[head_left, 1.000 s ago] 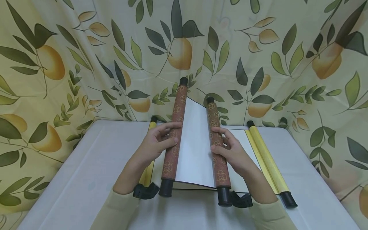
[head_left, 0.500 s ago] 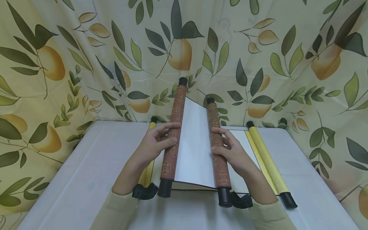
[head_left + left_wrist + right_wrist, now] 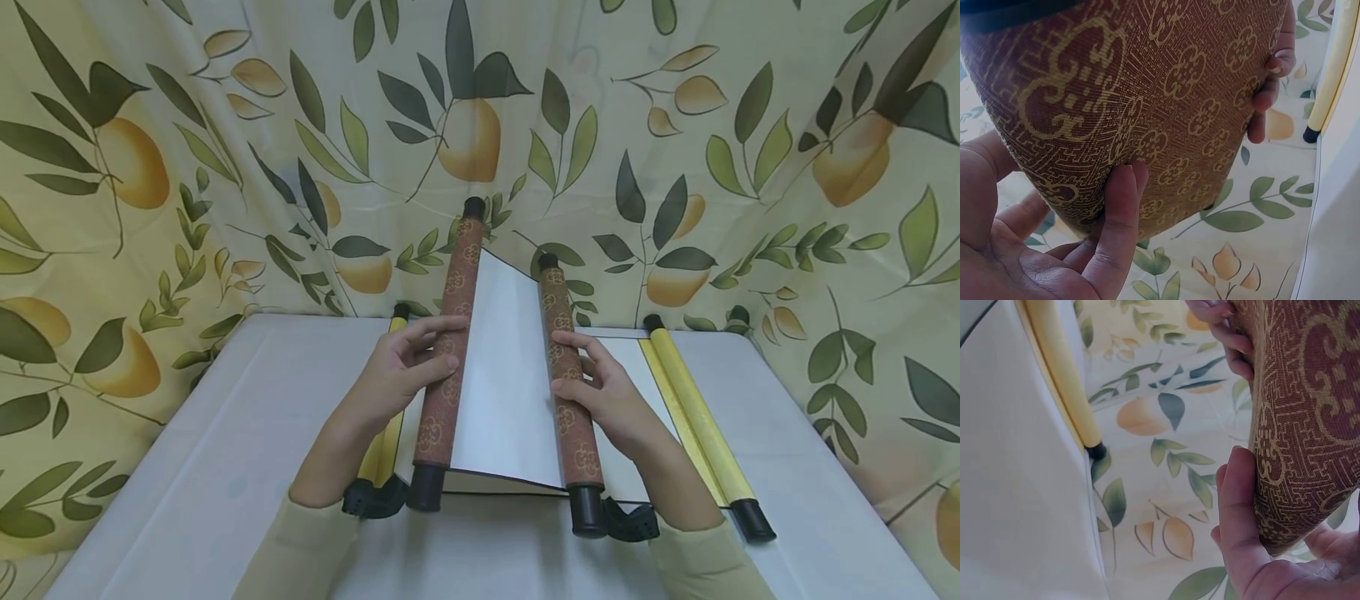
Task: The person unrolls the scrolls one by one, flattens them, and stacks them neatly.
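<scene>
A reddish-brown brocade scroll with gold patterns is held up, partly unrolled, with white paper (image 3: 501, 375) stretched between its two rollers. My left hand (image 3: 397, 367) grips the left roller (image 3: 446, 358), thumb and fingers wrapped about its side. The right roller (image 3: 570, 375) is held by my right hand (image 3: 603, 387) in the same manner. Black caps end both rollers, and the left one reaches higher. In the left wrist view the brocade (image 3: 1191, 94) fills much of the frame above my left hand (image 3: 1054, 250). My right fingers (image 3: 1238, 506) press against the cloth in the right wrist view.
Beneath the held scroll, a yellow scroll lies unrolled on the white table (image 3: 225, 467). Its right roller (image 3: 705, 417) and left roller (image 3: 386, 433) have black caps. A fruit-patterned curtain (image 3: 480, 133) hangs behind the table.
My left hand and the left roller have shifted slightly left, so a little more white paper shows between the rollers. The right hand has stayed nearly still.
</scene>
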Available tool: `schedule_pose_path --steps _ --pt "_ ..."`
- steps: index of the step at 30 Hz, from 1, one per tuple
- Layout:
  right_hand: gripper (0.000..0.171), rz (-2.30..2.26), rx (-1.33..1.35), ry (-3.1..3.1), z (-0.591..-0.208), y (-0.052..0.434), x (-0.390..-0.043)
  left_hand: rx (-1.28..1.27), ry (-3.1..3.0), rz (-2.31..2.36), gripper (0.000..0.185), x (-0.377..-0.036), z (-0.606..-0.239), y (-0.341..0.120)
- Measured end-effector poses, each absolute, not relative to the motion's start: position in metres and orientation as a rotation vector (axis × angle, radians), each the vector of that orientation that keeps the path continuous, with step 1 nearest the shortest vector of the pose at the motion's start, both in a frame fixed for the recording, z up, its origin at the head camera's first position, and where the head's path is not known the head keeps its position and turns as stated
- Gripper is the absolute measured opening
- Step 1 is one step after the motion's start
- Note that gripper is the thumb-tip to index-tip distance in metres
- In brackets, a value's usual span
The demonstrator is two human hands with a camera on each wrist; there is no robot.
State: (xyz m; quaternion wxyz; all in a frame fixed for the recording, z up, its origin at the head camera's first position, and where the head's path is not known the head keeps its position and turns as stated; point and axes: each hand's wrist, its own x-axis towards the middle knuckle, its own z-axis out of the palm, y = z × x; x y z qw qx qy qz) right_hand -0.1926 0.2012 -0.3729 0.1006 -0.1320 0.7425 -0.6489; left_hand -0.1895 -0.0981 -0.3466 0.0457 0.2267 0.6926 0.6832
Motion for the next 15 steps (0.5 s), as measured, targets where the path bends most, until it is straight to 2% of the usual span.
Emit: schedule_pose_path --steps 15 --pt "0.060 -1.906 -0.422 2.195 -0.3742 0.2006 -0.1936 0.681 2.112 2.107 0.044 -0.1888 -0.3434 -0.1014"
